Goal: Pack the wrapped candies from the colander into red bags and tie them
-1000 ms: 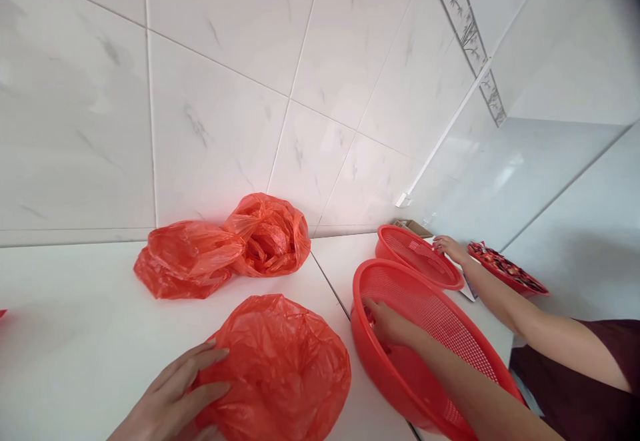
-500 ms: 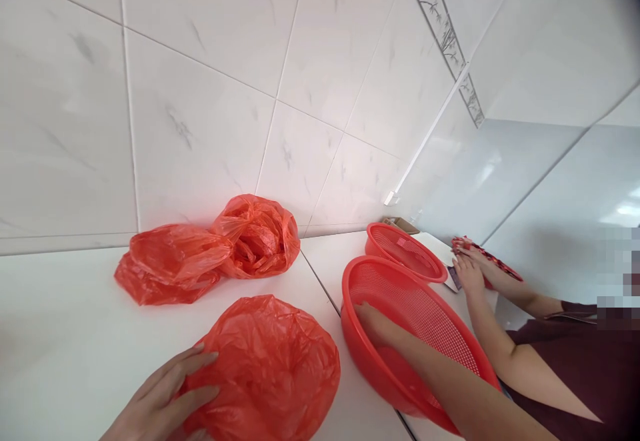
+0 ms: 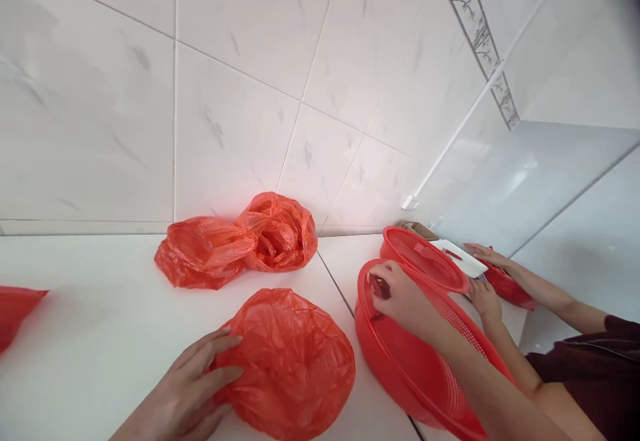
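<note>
My left hand [image 3: 197,377] grips the near-left edge of a red plastic bag [image 3: 295,361], whose mouth is spread wide on the white table. Over the left end of a large red mesh basket [image 3: 440,421] is my right hand [image 3: 400,294], fingers curled round a small, dark red, shiny piece [image 3: 379,286]. The fingers partly cover the piece, so I cannot tell its kind. My forearm crosses the basket and hides part of its inside.
Bunched red plastic bags [image 3: 240,244] lie against the tiled wall. A smaller red basket [image 3: 425,257] stands behind the large one. At the right, another person's hands are near a white board [image 3: 463,259] and a red bag [image 3: 510,287]. Red plastic [image 3: 17,311] shows at the left edge.
My right hand has risen from inside the basket to its rim, with the dark red piece now showing in it. The view has turned left. The other person's hands have moved apart.
</note>
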The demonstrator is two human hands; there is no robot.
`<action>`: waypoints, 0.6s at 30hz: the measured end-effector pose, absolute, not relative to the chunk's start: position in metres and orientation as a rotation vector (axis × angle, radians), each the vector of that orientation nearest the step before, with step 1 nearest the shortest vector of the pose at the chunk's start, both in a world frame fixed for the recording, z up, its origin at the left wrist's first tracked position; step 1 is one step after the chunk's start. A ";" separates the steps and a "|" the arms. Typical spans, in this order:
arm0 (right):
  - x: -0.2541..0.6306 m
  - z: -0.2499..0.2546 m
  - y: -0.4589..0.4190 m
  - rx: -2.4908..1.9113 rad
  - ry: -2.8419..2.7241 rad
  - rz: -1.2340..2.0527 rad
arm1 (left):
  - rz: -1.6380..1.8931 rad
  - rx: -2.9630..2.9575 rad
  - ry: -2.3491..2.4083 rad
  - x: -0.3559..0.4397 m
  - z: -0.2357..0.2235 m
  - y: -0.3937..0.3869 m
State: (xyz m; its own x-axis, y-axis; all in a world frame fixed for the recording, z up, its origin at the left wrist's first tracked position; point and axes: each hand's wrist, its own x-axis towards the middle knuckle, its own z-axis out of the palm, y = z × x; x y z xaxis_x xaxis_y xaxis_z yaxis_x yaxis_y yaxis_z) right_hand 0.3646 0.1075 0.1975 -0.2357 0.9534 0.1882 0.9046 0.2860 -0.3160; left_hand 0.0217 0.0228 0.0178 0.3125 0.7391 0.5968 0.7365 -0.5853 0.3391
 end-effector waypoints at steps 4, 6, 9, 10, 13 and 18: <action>0.307 0.195 0.082 -1.378 -2.424 0.299 | 1.126 2.614 1.385 0.018 0.011 0.028; 0.282 0.179 0.074 -1.288 -2.588 0.240 | 1.221 2.573 1.386 0.019 0.004 0.031; 0.263 0.159 0.070 -1.207 -2.838 0.235 | 1.276 2.556 1.378 0.020 -0.004 0.034; 0.263 0.158 0.070 -1.192 -2.879 0.299 | 1.263 2.573 1.378 0.020 -0.005 0.034; 0.280 0.171 0.078 -1.326 -2.672 0.421 | 1.150 2.668 1.352 0.016 0.002 0.034; 0.352 0.188 0.114 -1.778 -1.978 0.286 | 0.993 2.692 1.334 0.013 0.020 0.030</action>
State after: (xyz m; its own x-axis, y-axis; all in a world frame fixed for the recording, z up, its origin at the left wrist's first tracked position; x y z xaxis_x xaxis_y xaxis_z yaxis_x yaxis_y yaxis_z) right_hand 0.3515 0.1136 0.1877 -0.0565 0.9785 0.1983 0.8822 0.1420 -0.4490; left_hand 0.0133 0.0296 0.0202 0.4476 0.7102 0.5434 0.7243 -0.6443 0.2456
